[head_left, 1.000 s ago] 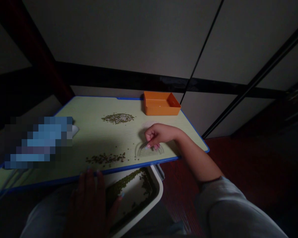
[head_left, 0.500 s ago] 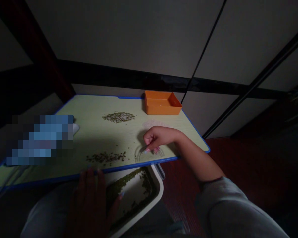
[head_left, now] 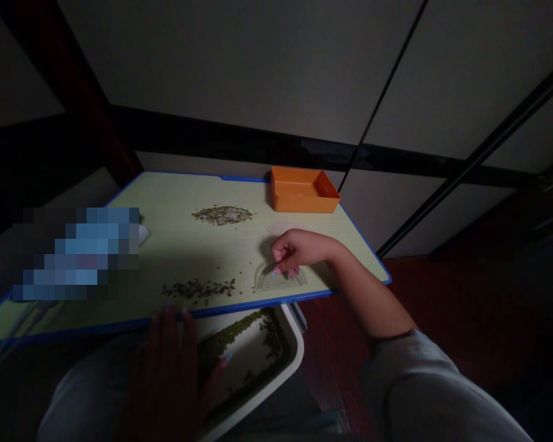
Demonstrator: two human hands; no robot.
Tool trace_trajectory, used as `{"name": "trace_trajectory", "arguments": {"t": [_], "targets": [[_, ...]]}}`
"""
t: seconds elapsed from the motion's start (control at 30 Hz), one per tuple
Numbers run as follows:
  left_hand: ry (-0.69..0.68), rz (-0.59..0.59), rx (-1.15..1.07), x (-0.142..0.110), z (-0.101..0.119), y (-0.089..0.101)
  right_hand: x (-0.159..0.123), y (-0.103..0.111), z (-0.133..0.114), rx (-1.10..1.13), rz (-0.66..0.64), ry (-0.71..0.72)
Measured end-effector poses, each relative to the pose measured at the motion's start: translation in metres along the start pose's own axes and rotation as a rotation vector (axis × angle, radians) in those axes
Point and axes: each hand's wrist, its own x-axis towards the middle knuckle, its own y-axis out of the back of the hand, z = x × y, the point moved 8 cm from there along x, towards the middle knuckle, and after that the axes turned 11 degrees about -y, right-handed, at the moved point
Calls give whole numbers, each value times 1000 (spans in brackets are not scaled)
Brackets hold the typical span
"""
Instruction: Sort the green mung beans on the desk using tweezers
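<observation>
My right hand [head_left: 292, 255] has its thumb and fingers closed on the top of the curved edge of a clear half-round protractor [head_left: 283, 281], which is on the pale table near its front edge. Left of the protractor lies a loose pile of small dark grains [head_left: 198, 290], with a few stray ones around it. In shadow, my left hand [head_left: 175, 350] rests with fingers stretched out at the blue table edge. Its thumb reaches over a white tray [head_left: 297, 350] that holds small green grains [head_left: 233, 334]. Nothing shows in that hand.
An orange open box [head_left: 304, 199] stands at the table's back right. Green and pale grains [head_left: 223, 215] form another pile further back. A faint pinkish patch [head_left: 283, 227] lies behind my right hand. On the left is a blurred-out blue item [head_left: 92, 245]. Cabinet panels [head_left: 258, 73] rise behind.
The view has shifted slightly. My right hand and the protractor have moved a little, and the protractor's outline now shows more clearly. My left hand stays where it was.
</observation>
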Motion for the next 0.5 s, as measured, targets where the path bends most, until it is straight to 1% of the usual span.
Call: {"name": "trace_trajectory", "arguments": {"t": [0.3, 0.37, 0.5], "targets": [[-11, -5, -5, -1, 1, -2, 1, 7, -2, -37, 107, 10], [-13, -14, -5, -1, 1, -3, 3, 5, -2, -27, 103, 16], [-20, -25, -2, -2, 2, -4, 5, -2, -2, 1, 48, 4]]}}
